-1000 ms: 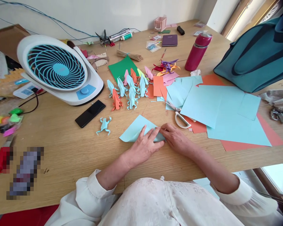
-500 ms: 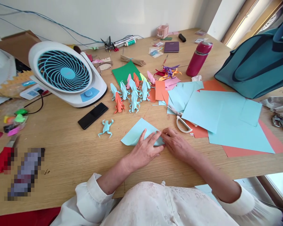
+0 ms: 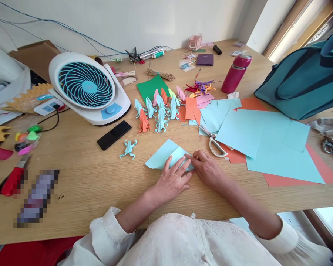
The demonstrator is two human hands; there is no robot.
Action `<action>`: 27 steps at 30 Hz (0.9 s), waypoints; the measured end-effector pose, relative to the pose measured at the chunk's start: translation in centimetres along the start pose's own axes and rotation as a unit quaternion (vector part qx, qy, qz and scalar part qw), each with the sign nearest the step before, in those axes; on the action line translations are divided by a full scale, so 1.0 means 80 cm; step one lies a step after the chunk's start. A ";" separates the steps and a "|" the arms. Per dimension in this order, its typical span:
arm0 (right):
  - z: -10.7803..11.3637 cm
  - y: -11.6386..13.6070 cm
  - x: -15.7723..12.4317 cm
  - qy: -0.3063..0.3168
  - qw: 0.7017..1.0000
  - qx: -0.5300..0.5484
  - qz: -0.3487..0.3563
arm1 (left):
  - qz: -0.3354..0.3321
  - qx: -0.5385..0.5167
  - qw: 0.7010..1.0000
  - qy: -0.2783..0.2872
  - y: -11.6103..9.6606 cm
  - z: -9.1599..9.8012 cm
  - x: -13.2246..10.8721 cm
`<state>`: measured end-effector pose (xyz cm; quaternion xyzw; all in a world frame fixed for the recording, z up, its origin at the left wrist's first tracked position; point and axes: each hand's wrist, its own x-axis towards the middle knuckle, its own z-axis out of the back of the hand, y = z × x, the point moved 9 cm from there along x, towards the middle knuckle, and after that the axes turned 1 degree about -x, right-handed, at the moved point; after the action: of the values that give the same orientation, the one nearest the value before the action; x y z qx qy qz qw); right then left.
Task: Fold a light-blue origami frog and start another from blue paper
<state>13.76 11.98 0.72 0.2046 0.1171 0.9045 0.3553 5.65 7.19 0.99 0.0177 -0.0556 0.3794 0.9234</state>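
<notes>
2 hands on light-blue paper sheet, flat on wooden table.
L hand fingers spread, pressing sheet's near edge; R hand pinching its right corner, fingertips closed on paper.

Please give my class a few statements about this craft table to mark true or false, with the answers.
1. The left hand and the right hand both touch the light blue sheet. True.
2. The scissors lie to the left of the fan. False: they lie far to its right, beside the hands, partly under blue papers.
3. A single blue paper frog sits near the black phone. True.
4. The red bottle lies on its side. False: it stands upright.
</notes>
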 end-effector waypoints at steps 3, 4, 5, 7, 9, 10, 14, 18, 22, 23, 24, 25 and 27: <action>-0.001 -0.001 -0.001 -0.003 1.000 -0.004 0.000 | 0.006 -0.001 1.000 -0.002 0.000 -0.003 -0.004; -0.002 -0.002 -0.001 -0.003 1.000 -0.004 -0.002 | 0.007 -0.002 1.000 -0.001 0.001 -0.004 -0.006; -0.002 -0.003 -0.001 -0.002 1.000 -0.004 -0.005 | 0.008 -0.004 1.000 -0.002 0.001 -0.004 -0.006; -0.004 -0.005 -0.001 -0.001 1.000 -0.002 -0.011 | 0.007 -0.008 1.000 -0.005 0.001 -0.004 -0.008; -0.005 -0.007 -0.002 0.000 1.000 -0.001 -0.015 | 0.005 -0.012 1.000 -0.008 0.002 -0.002 -0.009; -0.005 -0.007 -0.002 0.001 1.000 -0.001 -0.015 | 0.006 -0.014 1.000 -0.009 0.002 -0.001 -0.010; -0.006 -0.007 -0.003 0.006 1.000 0.002 -0.014 | 0.014 -0.024 1.000 -0.010 0.006 0.002 -0.012; -0.005 -0.007 -0.003 0.001 1.000 0.006 -0.014 | 0.024 -0.026 0.999 -0.010 0.009 0.005 -0.016; -0.005 -0.007 -0.003 0.000 1.000 0.008 -0.013 | 0.030 -0.020 0.999 -0.006 0.011 0.006 -0.020; -0.006 -0.007 -0.003 0.001 1.000 0.006 -0.012 | 0.031 -0.018 0.999 -0.007 0.012 0.007 -0.021; -0.006 -0.007 -0.003 0.001 1.000 0.005 -0.011 | 0.032 -0.016 0.999 -0.007 0.012 0.007 -0.022; -0.006 -0.006 -0.003 0.001 1.000 0.003 -0.009 | 0.033 -0.014 0.999 -0.008 0.013 0.008 -0.022; -0.006 -0.006 -0.003 0.001 1.000 -0.002 -0.006 | 0.033 -0.013 0.999 -0.011 0.014 0.009 -0.024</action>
<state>13.95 12.13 0.09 0.2023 0.1173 0.9029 0.3607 3.45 6.55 1.46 0.0081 -0.0712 0.4087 0.9098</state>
